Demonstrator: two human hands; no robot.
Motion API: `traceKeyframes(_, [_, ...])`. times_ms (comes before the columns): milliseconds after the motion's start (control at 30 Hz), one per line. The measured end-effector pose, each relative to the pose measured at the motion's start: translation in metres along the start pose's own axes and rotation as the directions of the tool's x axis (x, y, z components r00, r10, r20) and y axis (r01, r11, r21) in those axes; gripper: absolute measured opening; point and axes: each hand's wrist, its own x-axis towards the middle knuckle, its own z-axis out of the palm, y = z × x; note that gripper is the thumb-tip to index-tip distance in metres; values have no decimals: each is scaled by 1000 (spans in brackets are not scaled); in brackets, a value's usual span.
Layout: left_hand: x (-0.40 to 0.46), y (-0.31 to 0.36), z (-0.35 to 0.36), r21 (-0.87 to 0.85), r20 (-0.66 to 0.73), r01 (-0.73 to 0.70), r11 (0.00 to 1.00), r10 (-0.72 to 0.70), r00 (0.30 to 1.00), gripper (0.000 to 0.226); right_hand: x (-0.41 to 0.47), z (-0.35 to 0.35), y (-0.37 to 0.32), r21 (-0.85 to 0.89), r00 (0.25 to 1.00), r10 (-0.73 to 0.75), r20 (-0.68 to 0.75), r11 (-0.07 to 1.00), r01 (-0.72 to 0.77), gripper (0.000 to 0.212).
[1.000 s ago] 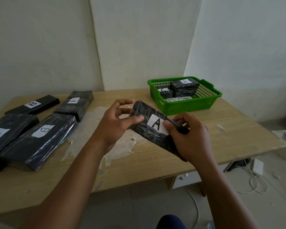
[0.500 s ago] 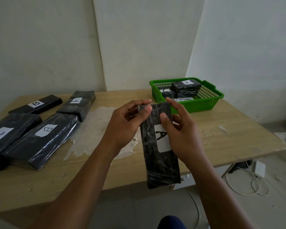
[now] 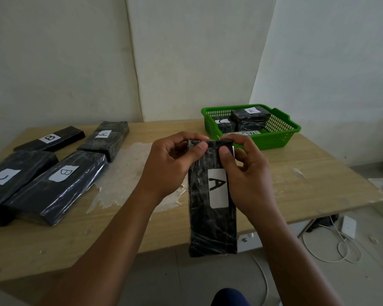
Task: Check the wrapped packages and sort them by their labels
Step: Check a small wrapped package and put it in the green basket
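A long black wrapped package with a white "A" label [image 3: 211, 219] hangs lengthwise above the table's front edge. My left hand [image 3: 170, 166] and my right hand [image 3: 244, 173] both pinch its far end, thumbs on top. On the left of the table lie a thin "B" package [image 3: 50, 139], another "A" package [image 3: 105, 140], a large "B" package [image 3: 53, 186] and a "C" package [image 3: 11, 177]. The green basket [image 3: 274, 140] at the back right holds an "A" package [image 3: 250, 117] and a smaller package [image 3: 223, 124].
The wooden table [image 3: 307, 184] has a patch of peeled clear film [image 3: 124, 184] in its middle. White cables [image 3: 332, 246] and an adapter lie on the floor at the right. Walls close the far side.
The package has turned from slanting across my hands to pointing straight toward me. Both hands have shifted to grip its far end, and the label now reads upright.
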Motion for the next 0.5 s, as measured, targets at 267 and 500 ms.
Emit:
traceKeyframes(267, [-2,2,1,17,41,53,998,-54,998,29,-2,1,1,32,997,68,-39,997,-67,27])
traceKeyframes(500, [-4,-3,-3,4,21,30,1000,-30,999,21,-2,3,5,-86,995,28,-100,996,-37,18])
